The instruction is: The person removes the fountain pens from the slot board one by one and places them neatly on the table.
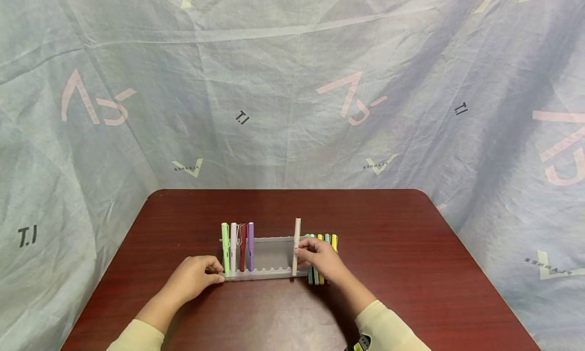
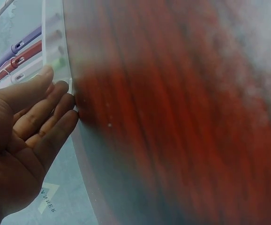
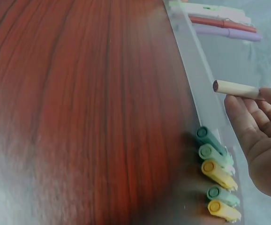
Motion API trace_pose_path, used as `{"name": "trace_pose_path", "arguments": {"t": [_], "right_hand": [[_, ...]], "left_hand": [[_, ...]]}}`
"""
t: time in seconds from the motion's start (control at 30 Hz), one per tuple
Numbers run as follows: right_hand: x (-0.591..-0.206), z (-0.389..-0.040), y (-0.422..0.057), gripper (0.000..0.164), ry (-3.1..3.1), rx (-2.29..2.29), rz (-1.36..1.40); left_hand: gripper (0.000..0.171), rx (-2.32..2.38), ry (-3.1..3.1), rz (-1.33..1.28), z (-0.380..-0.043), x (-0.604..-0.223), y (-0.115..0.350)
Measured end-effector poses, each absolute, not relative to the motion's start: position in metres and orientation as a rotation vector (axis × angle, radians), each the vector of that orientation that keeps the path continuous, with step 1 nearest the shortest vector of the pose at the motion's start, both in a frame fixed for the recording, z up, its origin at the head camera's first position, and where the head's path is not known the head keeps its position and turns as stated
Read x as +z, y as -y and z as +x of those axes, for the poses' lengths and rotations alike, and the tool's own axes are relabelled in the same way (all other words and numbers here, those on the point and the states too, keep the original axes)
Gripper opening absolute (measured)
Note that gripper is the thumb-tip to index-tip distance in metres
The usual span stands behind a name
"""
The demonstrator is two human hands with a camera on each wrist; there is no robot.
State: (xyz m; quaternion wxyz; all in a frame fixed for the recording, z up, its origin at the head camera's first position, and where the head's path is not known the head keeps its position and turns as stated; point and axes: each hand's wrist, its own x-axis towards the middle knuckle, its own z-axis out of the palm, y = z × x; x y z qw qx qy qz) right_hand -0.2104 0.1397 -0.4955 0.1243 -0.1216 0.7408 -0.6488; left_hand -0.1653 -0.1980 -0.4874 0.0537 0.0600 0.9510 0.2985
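Near the right end of the clear pen rack [image 1: 272, 274], my right hand [image 1: 322, 262] pinches a cream pen [image 1: 297, 234] between thumb and fingers. The right wrist view shows this cream pen [image 3: 234, 88] with its round end out past the fingertips. My left hand [image 1: 194, 276] touches the rack's left end with fairly straight fingers. Close to them in the rack lie a light green pen [image 1: 225, 244], a pale pink pen [image 1: 233, 247], a dark red pen [image 1: 243, 247] and a purple pen [image 1: 251, 247]. Whether the cream pen touches the rack I cannot tell.
Several green and yellow pens [image 3: 219, 173] lie side by side at the rack's right end, partly covered by my right hand in the head view. The reddish-brown table [image 1: 402, 259] has rounded far corners. A grey printed cloth [image 1: 283, 112] hangs behind and at both sides.
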Motion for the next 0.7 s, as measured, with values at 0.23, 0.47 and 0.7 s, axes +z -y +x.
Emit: {"name": "trace_pose_path", "arguments": {"t": [0.23, 0.47, 0.7], "right_hand": [[-0.496, -0.212, -0.156, 0.026, -2.169, -1.864, -0.323], [-0.496, -0.216, -0.173, 0.026, -2.223, -1.864, -0.308], [-0.496, -0.219, -0.191, 0.027, -2.232, -1.876, -0.267]], "left_hand": [[0.012, 0.904, -2.891, 0.185, -0.166, -0.488, 0.198], [0.012, 0.902, -2.897, 0.197, -0.166, -0.488, 0.199], [0.012, 0.899, -2.902, 0.207, -0.167, -0.489, 0.199]]}}
